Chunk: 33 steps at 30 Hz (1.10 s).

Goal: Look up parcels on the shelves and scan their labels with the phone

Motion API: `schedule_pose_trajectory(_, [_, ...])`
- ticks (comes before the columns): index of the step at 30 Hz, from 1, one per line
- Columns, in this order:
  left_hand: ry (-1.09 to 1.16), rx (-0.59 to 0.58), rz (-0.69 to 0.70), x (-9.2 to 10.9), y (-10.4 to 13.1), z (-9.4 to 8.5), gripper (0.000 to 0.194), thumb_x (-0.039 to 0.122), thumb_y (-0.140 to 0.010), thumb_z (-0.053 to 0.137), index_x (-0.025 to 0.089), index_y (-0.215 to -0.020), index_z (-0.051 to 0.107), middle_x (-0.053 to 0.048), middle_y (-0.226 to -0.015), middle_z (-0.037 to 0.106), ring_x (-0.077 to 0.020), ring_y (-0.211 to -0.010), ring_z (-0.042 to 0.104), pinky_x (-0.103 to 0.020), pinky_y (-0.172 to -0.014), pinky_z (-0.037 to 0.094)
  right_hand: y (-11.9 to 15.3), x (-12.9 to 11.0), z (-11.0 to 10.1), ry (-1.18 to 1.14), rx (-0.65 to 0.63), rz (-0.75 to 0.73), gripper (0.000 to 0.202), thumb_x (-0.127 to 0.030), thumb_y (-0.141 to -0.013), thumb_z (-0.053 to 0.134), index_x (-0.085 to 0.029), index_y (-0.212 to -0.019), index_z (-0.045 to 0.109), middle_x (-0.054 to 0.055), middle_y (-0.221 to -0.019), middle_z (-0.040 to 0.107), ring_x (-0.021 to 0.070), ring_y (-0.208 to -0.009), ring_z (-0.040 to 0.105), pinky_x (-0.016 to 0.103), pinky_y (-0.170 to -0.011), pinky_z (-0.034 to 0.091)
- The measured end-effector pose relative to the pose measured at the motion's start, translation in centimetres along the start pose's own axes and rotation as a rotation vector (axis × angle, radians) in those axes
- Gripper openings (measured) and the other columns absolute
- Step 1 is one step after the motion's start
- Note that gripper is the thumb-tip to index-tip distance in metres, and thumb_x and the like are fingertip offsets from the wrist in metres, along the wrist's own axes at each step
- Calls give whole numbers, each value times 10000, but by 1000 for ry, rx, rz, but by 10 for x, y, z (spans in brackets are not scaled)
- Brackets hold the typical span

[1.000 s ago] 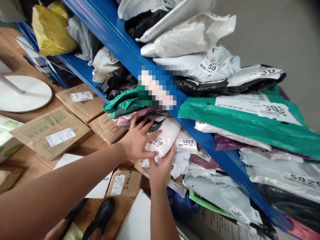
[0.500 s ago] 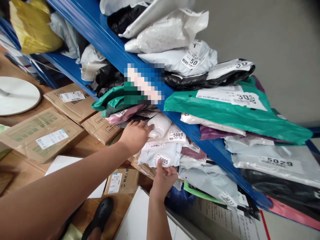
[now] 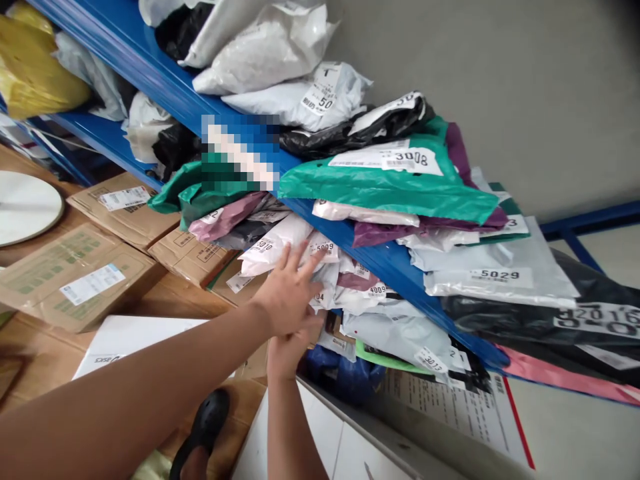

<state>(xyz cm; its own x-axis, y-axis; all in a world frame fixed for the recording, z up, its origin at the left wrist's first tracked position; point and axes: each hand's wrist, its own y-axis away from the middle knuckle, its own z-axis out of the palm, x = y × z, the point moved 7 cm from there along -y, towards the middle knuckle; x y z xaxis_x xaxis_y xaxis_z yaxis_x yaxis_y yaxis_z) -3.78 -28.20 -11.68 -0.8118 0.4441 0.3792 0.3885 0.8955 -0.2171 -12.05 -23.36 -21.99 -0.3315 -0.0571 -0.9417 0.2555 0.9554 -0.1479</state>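
Observation:
My left hand (image 3: 285, 293) is open, its fingers spread over the white packages labelled 5010 (image 3: 267, 243) and 5009 (image 3: 324, 241). Just below it is my right hand (image 3: 293, 340), its fingers partly hidden, so its grasp is unclear. Beside the fingertips, a pale package ending in 04 (image 3: 325, 280) is half covered by my left hand. Farther right lie a mauve package (image 3: 353, 279) and a white one labelled 4009 (image 3: 363, 301). A pink package (image 3: 225, 220) sits to the upper left of the 5010 package.
A blue shelf beam (image 3: 390, 267) slants across the view, with a green package labelled 3008 (image 3: 385, 180) above it. Cardboard boxes (image 3: 75, 273) and a white box (image 3: 125, 337) stand at the left. A black shoe (image 3: 207, 420) is at the bottom.
The view has shifted. My left hand has moved over the 5010 and 5009 packages, and my right hand is now against it. The 5005 label no longer shows; 5010, 4009 and 04 are now visible.

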Motion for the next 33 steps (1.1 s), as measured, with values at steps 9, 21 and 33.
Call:
schedule_pose_trajectory(9, [-235, -52, -118, -21, -5, 4, 561, 152, -841, 569, 360, -1356, 488, -167, -1566, 244, -469, -1386, 285, -639, -1066, 297, -27, 11, -34, 33, 136, 78, 604, -286, -746, 579, -190, -1295, 346, 196, -1333, 463, 258, -1143, 527, 450, -878, 518])
schedule_pose_trajectory(21, [-313, -172, -287, -19, -28, 27, 597, 312, -848, 585, 288, -1415, 403, -215, -1578, 189, -521, -1357, 271, -691, -972, 342, -82, -9, -51, -77, 75, 7, 704, -184, -703, 488, -173, -1382, 298, 196, -1341, 555, 191, -901, 674, 419, -858, 515])
schedule_pose_trajectory(33, [-333, -235, -277, -19, -28, 24, 575, 222, -877, 520, 316, -1421, 360, -180, -1585, 187, -472, -1358, 300, -631, -949, 396, -107, -6, -81, -31, 395, -61, 443, -431, -674, 662, -190, -1013, 509, 44, -940, 559, 128, -655, 542, 295, -621, 504])
